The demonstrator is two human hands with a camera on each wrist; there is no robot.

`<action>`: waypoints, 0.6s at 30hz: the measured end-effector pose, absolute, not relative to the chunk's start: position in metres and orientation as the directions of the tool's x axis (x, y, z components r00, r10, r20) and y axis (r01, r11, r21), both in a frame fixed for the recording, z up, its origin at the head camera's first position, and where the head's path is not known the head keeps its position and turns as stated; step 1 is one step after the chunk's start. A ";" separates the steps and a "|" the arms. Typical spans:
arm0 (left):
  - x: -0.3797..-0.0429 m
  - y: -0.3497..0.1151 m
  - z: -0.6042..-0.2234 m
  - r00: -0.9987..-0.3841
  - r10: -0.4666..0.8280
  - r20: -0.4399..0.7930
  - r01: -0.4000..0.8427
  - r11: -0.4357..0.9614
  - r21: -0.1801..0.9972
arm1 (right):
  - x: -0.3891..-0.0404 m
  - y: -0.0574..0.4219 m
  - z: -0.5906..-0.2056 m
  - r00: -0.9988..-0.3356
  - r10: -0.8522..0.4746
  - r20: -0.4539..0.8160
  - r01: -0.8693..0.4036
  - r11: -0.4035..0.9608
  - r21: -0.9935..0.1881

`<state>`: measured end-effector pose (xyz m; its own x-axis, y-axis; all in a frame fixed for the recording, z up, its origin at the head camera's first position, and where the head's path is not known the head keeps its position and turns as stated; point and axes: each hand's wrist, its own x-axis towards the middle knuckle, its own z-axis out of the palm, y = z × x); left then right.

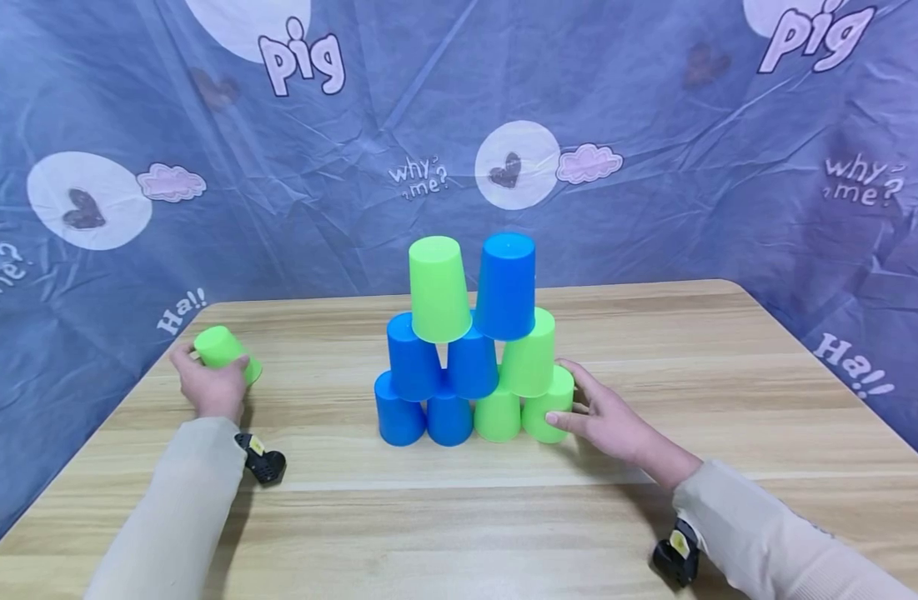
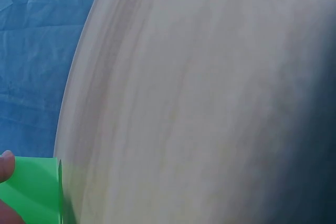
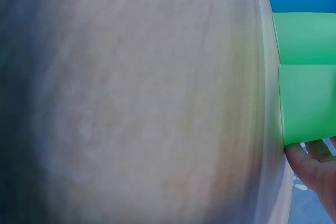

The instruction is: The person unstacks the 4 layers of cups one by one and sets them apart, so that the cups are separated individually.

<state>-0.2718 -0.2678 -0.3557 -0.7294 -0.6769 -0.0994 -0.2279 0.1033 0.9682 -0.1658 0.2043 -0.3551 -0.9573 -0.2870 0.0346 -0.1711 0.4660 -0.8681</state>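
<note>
At the left of the table, my left hand (image 1: 213, 385) grips a tilted lime-green cup (image 1: 223, 348); its thumb and that cup's rim show in the left wrist view. Mid-table stands an upside-down stack of blue and green cups in three tiers. The bottom row has a blue cup (image 1: 399, 410) at the left end and a green cup (image 1: 549, 406) at the right end. My right hand (image 1: 612, 421) holds that end green cup from its right side, thumb in front and fingers behind. On top stand a green cup (image 1: 439, 289) and a blue cup (image 1: 506, 286), slightly apart.
The wooden table (image 1: 338, 533) runs back to a blue printed cloth (image 1: 353, 158) hanging behind it. Black devices are strapped at the left wrist (image 1: 261, 458) and the right wrist (image 1: 678, 553).
</note>
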 end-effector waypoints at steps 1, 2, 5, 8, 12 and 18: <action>-0.272 -0.268 -0.356 -0.731 -0.675 -0.102 -0.229 0.102 0.968 | -0.166 0.204 -0.355 -0.957 -0.287 0.035 -0.171 0.467 -0.868; -0.272 -0.268 -0.355 -0.733 -0.672 -0.103 -0.231 0.105 0.967 | -0.166 0.204 -0.355 -0.957 -0.287 0.035 -0.172 0.468 -0.867; -0.271 -0.267 -0.355 -0.742 -0.664 -0.093 -0.237 0.131 0.963 | -0.166 0.205 -0.355 -0.957 -0.289 0.035 -0.174 0.471 -0.865; -0.270 -0.268 -0.355 -0.754 -0.651 -0.086 -0.254 0.168 0.953 | -0.165 0.205 -0.354 -0.957 -0.287 0.033 -0.173 0.477 -0.861; -0.269 -0.270 -0.356 -0.771 -0.633 -0.078 -0.260 0.199 0.945 | -0.165 0.204 -0.353 -0.958 -0.286 0.033 -0.173 0.479 -0.860; -0.268 -0.271 -0.355 -0.783 -0.619 -0.067 -0.247 0.209 0.946 | -0.164 0.205 -0.353 -0.957 -0.288 0.033 -0.173 0.474 -0.863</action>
